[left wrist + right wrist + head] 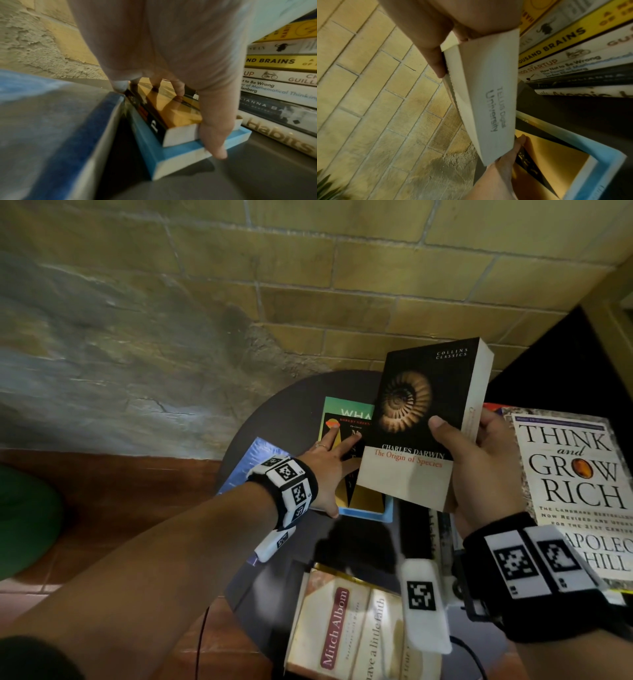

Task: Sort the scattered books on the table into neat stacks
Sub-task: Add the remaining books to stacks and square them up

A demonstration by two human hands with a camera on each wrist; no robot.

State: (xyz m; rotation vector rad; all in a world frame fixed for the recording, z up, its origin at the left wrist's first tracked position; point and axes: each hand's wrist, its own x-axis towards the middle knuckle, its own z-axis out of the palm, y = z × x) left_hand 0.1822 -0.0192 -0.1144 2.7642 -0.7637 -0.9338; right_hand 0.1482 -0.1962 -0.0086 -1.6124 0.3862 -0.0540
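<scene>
The Darwin paperback (424, 419) is held above the round dark table (274, 412), tilted, its long axis running from the near edge up and away toward the brick wall (342, 268), cover facing the head camera and the title reading upright. It has a black cover with a pale spiral fossil shell, a cream lower band with red title lettering, and a thick cream page block (488, 94) stamped with ink along the fore-edge. The right hand (479, 474) grips its lower right corner, thumb on the cover and fingers curled behind the pages. Just left and below it, a yellow-and-black book (175, 112) lies flat on a light blue book (180, 152), and the left hand (325, 470) rests on that pair with fingers spread, thumb over the near edge. The held paperback seems to hang partly over this small stack, though the gap between them is hard to judge. At right stands a tall pile topped by a white hardcover (575, 474).
</scene>
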